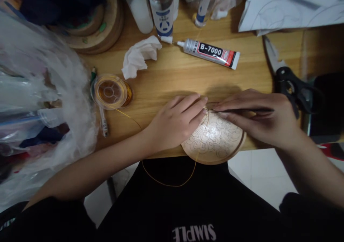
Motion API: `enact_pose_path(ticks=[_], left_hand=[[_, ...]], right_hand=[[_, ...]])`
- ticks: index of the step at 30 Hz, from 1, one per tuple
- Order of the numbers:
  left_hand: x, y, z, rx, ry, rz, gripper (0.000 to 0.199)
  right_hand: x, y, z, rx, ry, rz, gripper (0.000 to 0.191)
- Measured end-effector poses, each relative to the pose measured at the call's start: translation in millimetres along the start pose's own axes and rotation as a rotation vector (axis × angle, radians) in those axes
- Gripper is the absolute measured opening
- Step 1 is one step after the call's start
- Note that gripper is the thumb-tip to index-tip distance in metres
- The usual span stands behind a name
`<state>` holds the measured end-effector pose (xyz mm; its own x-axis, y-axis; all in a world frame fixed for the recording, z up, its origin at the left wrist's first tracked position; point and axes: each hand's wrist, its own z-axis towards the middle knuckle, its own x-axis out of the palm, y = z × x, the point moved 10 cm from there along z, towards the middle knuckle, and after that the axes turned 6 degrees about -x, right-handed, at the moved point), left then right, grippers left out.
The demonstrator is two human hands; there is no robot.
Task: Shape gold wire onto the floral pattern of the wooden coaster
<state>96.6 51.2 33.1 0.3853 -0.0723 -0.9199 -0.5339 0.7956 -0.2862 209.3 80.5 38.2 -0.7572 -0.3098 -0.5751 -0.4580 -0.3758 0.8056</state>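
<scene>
A round wooden disc (215, 141) with a flower pattern drawn in lines leans at the table's front edge, tilted towards me. My left hand (177, 122) covers its left side, fingers bent together and fingertips closed on a thin gold wire (172, 186) near the disc's top edge. The wire loops down over my lap and back under my left forearm to a clear spool (110, 91). In my right hand (268, 118), closed, is a pair of dark tweezers (259, 110), their tips beside my left fingertips. What the tips grip is too small to make out.
Behind the disc lie a B-7000 glue tube (212, 52) and crumpled tissue (139, 55). Black-handled scissors (290, 80) and a dark phone-like slab (326, 107) are at right. Bottles (162, 9) stand at the back; plastic bags (61, 109) fill the left.
</scene>
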Motion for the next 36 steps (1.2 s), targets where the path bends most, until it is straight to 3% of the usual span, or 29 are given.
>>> enact_pose_path(ticks=[15,24,29,36], left_hand=[[0.6,1.9,-2.9,-0.014,-0.002,-0.024,0.024],[-1.9,2.5,-2.8,-0.020,-0.013,-0.063,0.024],[0.2,3.5,-3.0,-0.058,0.018,-0.136,0.049],[0.4,3.7,-2.2,-0.110,0.038,-0.143,0.039]], right_hand=[[4.8,6.8,-22.9,0.131,-0.241,-0.049,0.034],[7.2,11.9,-25.7,0.118,-0.235,-0.124,0.038],[8.7,14.8,-25.9,0.103,-0.213,-0.164,0.039],[6.5,14.8,-22.6,0.069,-0.197,-0.125,0.039]])
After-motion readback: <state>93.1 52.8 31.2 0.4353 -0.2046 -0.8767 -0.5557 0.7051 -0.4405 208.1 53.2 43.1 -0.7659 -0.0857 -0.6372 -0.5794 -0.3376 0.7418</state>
